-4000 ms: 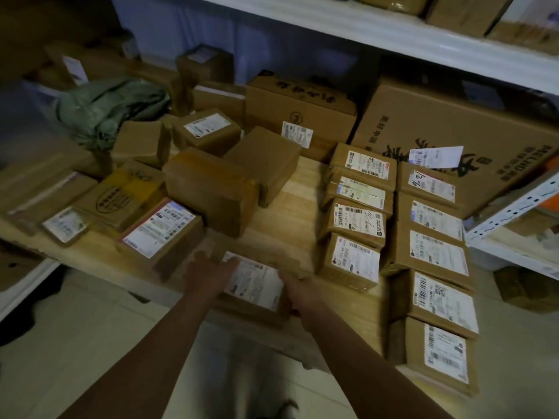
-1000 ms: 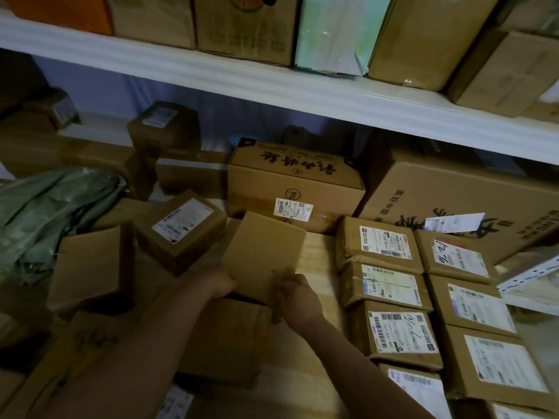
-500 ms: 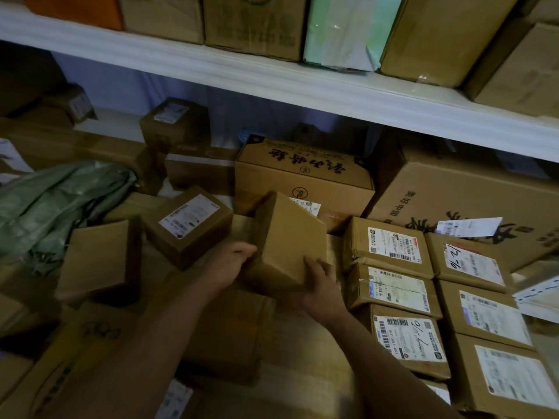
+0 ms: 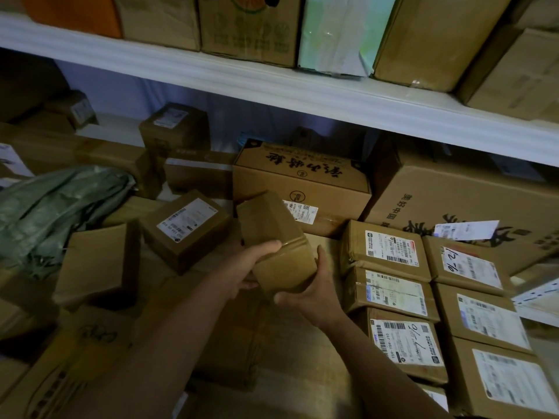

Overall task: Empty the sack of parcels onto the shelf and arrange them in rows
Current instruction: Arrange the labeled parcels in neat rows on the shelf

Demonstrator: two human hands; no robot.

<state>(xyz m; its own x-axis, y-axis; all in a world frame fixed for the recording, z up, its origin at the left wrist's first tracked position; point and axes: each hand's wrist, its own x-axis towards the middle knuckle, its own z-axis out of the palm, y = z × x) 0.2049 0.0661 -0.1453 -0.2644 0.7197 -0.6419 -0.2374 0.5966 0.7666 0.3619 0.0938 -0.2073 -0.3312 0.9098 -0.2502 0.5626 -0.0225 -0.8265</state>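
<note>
I hold a plain brown cardboard parcel [image 4: 276,241] tilted above the wooden shelf [image 4: 323,243], no label showing. My left hand [image 4: 246,269] grips its near left side and my right hand [image 4: 311,293] cups its near lower corner. Right of it, labelled parcels lie in two rows, the nearest row starting at one parcel [image 4: 387,249] and the other at a parcel marked "12-16" [image 4: 465,264]. The crumpled green sack [image 4: 57,207] lies at the left. Loose parcels sit left of my hands, one labelled [image 4: 186,228], one plain [image 4: 99,261].
Big cartons stand at the back of the shelf, one with dark characters [image 4: 302,182] and a larger one [image 4: 462,201] to its right. The white upper shelf [image 4: 272,86] overhangs, loaded with boxes. More parcels lie under my forearms.
I have lifted the plain parcel off the shelf and turned it, so its long side now points away from me. My right hand slid under its near corner.
</note>
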